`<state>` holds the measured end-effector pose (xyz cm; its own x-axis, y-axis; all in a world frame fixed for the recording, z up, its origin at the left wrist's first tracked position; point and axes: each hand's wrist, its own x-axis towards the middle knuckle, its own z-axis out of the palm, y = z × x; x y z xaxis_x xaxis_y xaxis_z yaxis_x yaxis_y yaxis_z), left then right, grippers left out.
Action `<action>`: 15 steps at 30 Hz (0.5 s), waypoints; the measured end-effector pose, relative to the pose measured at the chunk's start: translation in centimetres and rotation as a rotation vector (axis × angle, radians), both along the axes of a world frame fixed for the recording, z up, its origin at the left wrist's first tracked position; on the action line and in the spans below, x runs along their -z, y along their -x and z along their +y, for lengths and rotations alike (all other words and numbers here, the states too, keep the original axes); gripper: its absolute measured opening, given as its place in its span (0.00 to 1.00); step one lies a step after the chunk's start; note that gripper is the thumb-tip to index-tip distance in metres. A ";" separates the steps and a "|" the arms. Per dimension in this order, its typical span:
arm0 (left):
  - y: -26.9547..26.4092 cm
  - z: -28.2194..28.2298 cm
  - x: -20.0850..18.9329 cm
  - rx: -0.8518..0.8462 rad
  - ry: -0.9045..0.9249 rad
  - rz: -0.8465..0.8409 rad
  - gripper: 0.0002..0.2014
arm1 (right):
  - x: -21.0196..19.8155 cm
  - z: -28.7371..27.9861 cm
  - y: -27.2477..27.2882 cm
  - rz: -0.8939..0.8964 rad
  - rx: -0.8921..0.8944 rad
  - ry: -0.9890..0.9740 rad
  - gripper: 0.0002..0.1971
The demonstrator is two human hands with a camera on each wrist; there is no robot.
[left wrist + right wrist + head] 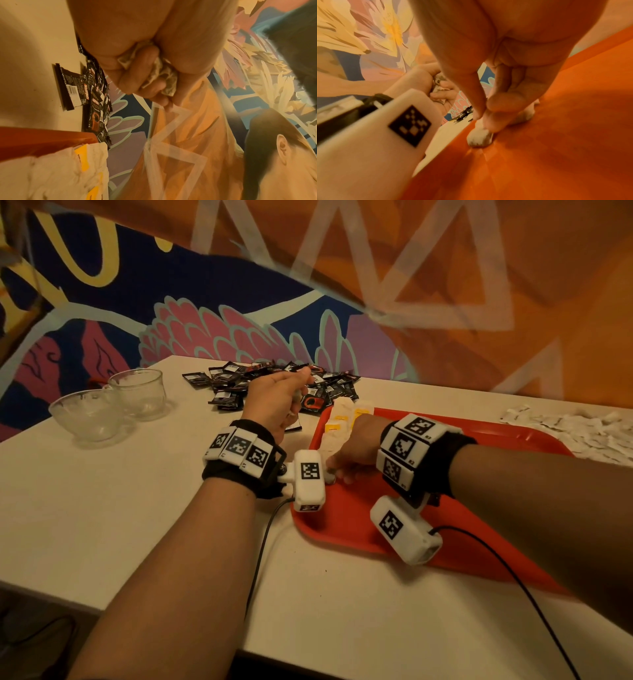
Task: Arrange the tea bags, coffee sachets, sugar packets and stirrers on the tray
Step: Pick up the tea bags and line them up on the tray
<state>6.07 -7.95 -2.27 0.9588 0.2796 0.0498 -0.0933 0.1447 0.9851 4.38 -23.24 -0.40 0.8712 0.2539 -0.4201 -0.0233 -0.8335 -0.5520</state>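
Note:
A red tray (496, 436) lies on the white table. A row of white tea bags (337, 422) with yellow tags runs along the tray's left side. My right hand (337, 472) is low over the tray's left part, and its thumb and fingers pinch one tea bag (480, 138) that touches the tray floor (556, 135). My left hand (298, 398) hovers beyond the tray's left edge, its fingers curled round a crumpled bunch of tea bags (161, 73). Black coffee sachets (274, 381) lie heaped behind it. White sugar packets (582, 429) are spread at the far right.
Two glass cups (137, 392) (89, 416) stand at the table's far left. A painted wall rises right behind the table. Cables from the wrist cameras trail over the near table edge (260, 559). The left wrist camera (376, 135) sits close beside my right hand.

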 end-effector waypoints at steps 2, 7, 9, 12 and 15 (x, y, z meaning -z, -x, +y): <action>0.1 -0.1 -0.1 0.021 0.019 0.009 0.13 | -0.6 -0.2 -0.3 0.013 0.049 -0.082 0.09; 0.5 -0.5 -0.5 0.134 0.133 0.082 0.28 | -2.3 -1.5 -0.9 -0.058 0.078 -0.229 0.06; 0.6 -0.9 -0.6 0.181 0.182 0.102 0.32 | -2.3 -2.1 -1.1 -0.130 0.052 -0.329 0.05; 0.7 -1.5 -0.7 0.241 0.180 0.123 0.35 | -2.1 -2.4 -1.3 -0.299 0.024 -0.476 0.07; 0.8 -2.2 -0.8 0.293 0.139 0.131 0.36 | -1.8 -2.6 -1.5 -0.378 -0.005 -0.533 0.12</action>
